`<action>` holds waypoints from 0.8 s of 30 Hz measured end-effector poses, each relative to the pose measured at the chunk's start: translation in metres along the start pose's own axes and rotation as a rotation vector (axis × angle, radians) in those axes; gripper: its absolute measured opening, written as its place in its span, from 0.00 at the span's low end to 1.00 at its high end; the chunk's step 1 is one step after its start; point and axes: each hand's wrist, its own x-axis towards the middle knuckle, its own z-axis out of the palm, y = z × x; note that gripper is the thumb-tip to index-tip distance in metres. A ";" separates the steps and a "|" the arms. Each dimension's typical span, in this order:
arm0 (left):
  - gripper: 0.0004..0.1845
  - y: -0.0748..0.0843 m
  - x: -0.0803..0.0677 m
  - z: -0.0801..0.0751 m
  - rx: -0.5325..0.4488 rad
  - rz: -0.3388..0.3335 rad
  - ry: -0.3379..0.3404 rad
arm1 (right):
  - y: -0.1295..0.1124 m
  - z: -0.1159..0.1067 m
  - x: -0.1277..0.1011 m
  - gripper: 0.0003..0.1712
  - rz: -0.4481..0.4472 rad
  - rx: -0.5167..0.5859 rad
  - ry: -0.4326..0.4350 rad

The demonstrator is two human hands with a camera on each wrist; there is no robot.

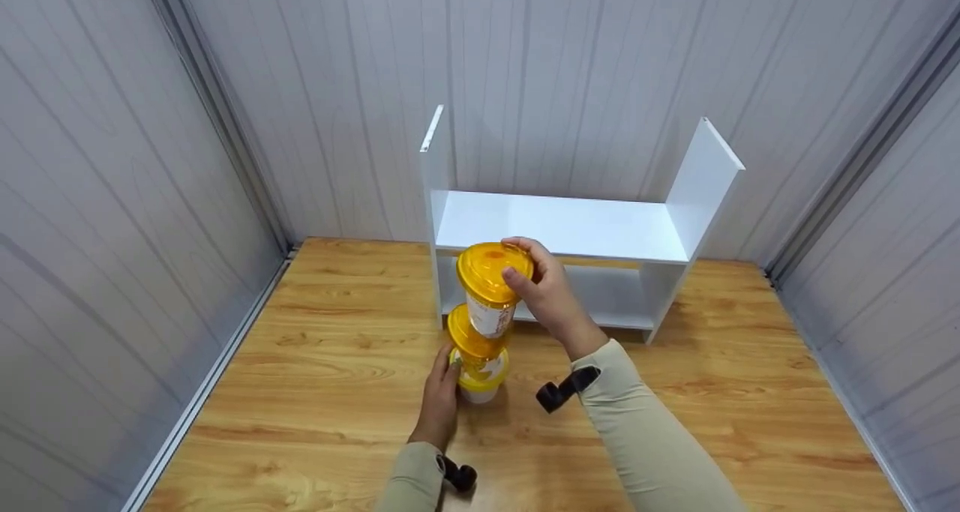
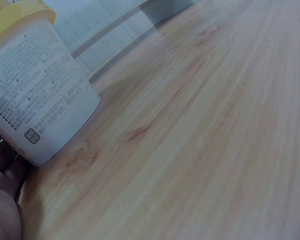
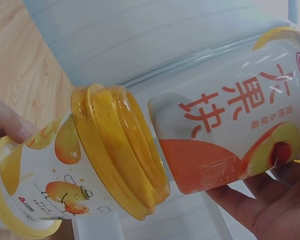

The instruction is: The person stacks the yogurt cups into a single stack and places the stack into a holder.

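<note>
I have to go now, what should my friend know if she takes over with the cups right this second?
Right hand: grips the top cup by its yellow lid, held just above the stack, tilted.
Left hand: fingers steady the bottom cup on the wooden table.
Middle cup sits on the bottom cup.
Done: two cups stacked.
Left: probably settling the top cup; it does not look seated on the middle one yet.
White shelf stands behind, nothing visible on it.
</note>
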 end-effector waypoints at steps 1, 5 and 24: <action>0.28 0.001 -0.001 0.000 0.003 0.001 -0.003 | 0.000 0.001 0.000 0.54 0.000 0.001 -0.001; 0.28 0.002 -0.001 -0.001 0.009 -0.003 -0.011 | 0.000 0.005 0.001 0.56 -0.005 0.014 -0.006; 0.29 0.001 -0.001 -0.002 0.018 0.018 0.004 | 0.005 0.012 0.002 0.54 0.011 0.027 -0.026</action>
